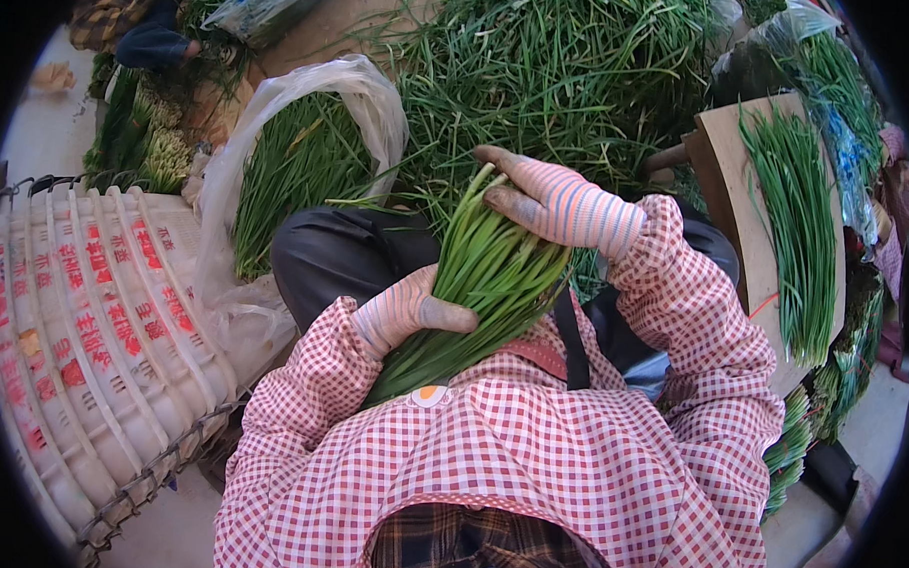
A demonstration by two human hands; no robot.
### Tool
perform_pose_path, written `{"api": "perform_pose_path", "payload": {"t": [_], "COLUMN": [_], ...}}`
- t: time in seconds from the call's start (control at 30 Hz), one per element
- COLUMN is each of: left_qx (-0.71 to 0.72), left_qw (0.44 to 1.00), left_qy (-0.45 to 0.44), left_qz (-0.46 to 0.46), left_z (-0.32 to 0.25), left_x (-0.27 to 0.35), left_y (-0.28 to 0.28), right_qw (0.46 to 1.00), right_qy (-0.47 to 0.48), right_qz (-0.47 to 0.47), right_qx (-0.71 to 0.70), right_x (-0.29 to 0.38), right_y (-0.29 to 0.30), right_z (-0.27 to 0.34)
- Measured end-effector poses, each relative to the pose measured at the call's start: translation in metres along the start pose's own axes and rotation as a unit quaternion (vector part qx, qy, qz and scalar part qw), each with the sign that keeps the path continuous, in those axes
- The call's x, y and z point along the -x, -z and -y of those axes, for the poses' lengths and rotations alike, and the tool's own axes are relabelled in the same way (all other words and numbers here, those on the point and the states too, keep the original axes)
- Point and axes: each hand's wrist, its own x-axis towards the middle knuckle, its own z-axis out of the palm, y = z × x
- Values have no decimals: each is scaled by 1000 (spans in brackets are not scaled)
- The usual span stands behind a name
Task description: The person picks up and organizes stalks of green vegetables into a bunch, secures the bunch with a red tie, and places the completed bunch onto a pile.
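Note:
A loose bunch of garlic chives [492, 285] slants across my lap, its pale stem ends up and its leaf tips against my checked smock. My left hand [416, 313], in a striped knit glove, grips the bunch around its middle with the thumb over the leaves. At the stem ends is my right hand [555, 205], gloved alike, with soiled fingertips. Several stem ends show between its thumb and fingers; its palm covers part of the bunch.
A big heap of loose chives [552, 69] lies ahead. A clear plastic bag [242, 126] holding chives stands left, beside a white wicker-like basket lined with printed sacking [108, 309]. To the right, a wooden board [762, 189] bears a chive bundle [794, 236]. Another person [133, 17] sits far left.

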Motion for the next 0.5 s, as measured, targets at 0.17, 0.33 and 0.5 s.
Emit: {"api": "perform_pose_path", "payload": {"t": [0.17,0.33,0.5], "left_qx": [64,150,128], "left_qw": [997,981,986], "left_qy": [-32,-79,-75], "left_qz": [-33,-98,-78], "left_z": [17,35,36], "left_x": [7,22,17], "left_y": [1,18,13], "right_qw": [956,939,799], "right_qy": [115,-119,19], "right_qz": [-205,-174,9], "right_qx": [-176,-274,-601], "right_x": [18,88,91], "right_y": [6,-2,-84], "right_z": [-13,-56,-45]}}
